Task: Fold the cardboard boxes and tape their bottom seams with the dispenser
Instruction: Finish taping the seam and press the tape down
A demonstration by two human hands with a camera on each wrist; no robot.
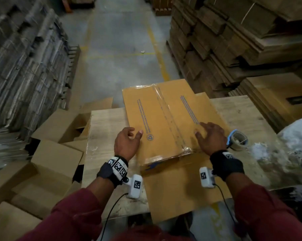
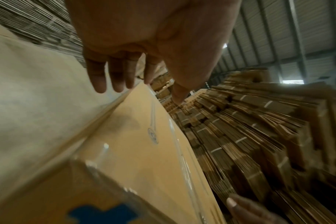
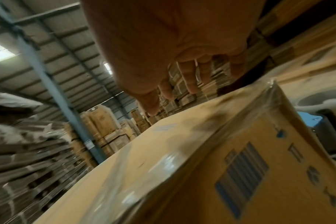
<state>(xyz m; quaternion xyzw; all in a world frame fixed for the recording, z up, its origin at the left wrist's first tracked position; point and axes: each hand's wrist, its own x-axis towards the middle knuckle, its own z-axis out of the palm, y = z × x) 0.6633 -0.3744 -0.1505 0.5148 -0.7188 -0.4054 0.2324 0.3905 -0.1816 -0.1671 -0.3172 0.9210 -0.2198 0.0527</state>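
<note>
Sitting bottom-up on the wooden table (image 1: 105,129), the cardboard box (image 1: 157,108) has its flaps folded shut and a strip of clear tape (image 1: 170,117) running the length of the centre seam, lapping over the near edge. By my reading this box is done on its bottom seam.

Left hand (image 1: 127,143) at the near-left corner, fingers loosely curled over the box edge, thumb on top; no firm grip visible. Right hand (image 1: 210,136) hovers with fingers spread and relaxed over the near-right part of the top; holds nothing, and contact is hard to tell.

Tape dispenser (image 1: 237,139), blue-bodied, rests on the table just right of the box, untouched.

Flat sheet of cardboard (image 1: 185,192) lies under the box toward the near side. Folded boxes (image 1: 56,153) are piled on the left. Tall stacks of flat cardboard (image 1: 233,40) line both sides of the aisle, so plenty appears left to fold.
</note>
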